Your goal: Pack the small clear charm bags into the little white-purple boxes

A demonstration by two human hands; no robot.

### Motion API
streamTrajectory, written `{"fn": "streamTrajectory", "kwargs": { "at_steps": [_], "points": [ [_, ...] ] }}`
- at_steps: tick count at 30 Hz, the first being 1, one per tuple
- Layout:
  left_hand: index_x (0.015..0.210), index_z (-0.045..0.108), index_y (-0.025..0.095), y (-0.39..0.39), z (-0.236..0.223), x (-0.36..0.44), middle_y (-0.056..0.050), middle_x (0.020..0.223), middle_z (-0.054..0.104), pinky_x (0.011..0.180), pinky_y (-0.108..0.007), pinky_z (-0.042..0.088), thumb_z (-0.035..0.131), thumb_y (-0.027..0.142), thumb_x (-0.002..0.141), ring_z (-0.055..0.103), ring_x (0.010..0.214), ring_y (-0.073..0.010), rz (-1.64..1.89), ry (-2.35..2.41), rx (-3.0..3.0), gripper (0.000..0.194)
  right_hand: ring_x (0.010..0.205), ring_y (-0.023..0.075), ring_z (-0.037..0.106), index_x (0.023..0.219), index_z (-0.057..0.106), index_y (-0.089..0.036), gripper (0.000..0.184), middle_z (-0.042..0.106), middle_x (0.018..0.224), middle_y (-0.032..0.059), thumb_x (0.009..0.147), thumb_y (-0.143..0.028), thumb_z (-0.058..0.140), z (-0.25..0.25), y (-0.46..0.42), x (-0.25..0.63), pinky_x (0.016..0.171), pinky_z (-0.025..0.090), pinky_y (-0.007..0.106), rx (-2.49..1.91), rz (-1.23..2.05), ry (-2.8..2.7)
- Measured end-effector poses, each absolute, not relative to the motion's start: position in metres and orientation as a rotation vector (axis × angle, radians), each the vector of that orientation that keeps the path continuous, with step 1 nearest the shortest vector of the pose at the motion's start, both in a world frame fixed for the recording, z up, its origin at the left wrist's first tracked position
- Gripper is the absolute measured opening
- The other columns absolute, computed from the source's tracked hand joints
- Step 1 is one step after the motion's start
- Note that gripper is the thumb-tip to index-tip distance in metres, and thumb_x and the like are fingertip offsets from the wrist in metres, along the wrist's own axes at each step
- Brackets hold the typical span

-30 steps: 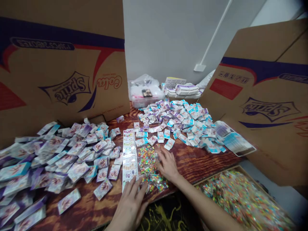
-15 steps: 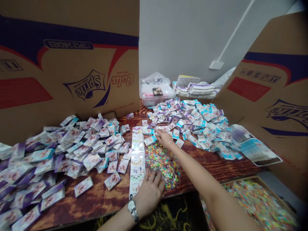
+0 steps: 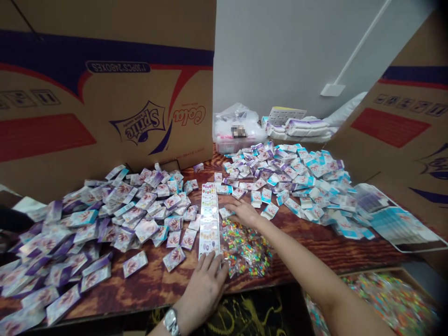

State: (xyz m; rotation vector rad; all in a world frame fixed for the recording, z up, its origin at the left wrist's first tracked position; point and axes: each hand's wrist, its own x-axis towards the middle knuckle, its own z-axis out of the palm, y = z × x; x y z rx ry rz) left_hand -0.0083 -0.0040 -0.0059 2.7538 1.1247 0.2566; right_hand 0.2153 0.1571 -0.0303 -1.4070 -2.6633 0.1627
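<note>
My left hand (image 3: 203, 284), with a watch on the wrist, lies flat and open on the near end of a long stack of sticker sheets (image 3: 209, 219) and the edge of a pile of small clear packets of coloured bits (image 3: 247, 245). My right hand (image 3: 244, 212) reaches across that pile to a small white-and-blue box (image 3: 224, 213) at the near edge of the right heap of little boxes (image 3: 297, 182). Its fingers rest on the box, curled over it. A second heap of purple and blue boxes (image 3: 105, 224) covers the left of the wooden table (image 3: 315, 242).
Tall cardboard cartons stand at the left (image 3: 105, 93) and right (image 3: 402, 126). At the back are a clear plastic tub (image 3: 238, 133) and stacked white packs (image 3: 301, 128). Flat card sheets (image 3: 395, 219) lie at the right. A tray of coloured packets (image 3: 381, 298) sits low right.
My right hand went from the coloured packets out to the right heap and has come back a little with a small box under it. My left hand stayed on the sticker sheets.
</note>
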Motion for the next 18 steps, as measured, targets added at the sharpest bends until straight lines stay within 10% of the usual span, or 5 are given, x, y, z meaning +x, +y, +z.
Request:
{"fn": "streamTrajectory", "kwargs": {
  "at_steps": [18],
  "points": [
    [0.132,0.039,0.023,-0.004,-0.013,0.026,-0.012,0.136,0.044,0.101,-0.050,0.029,0.042,0.027,0.091,0.037,0.126,-0.0306,0.209,0.838,2.827,0.041,0.107,0.0254,0.051,0.125,0.051,-0.028,0.044,0.056,0.124,0.0064,0.083,-0.034,0.060,-0.026,0.121,0.249,0.091,0.040,0.041,-1.316,0.197,-2.812]
  ]
}}
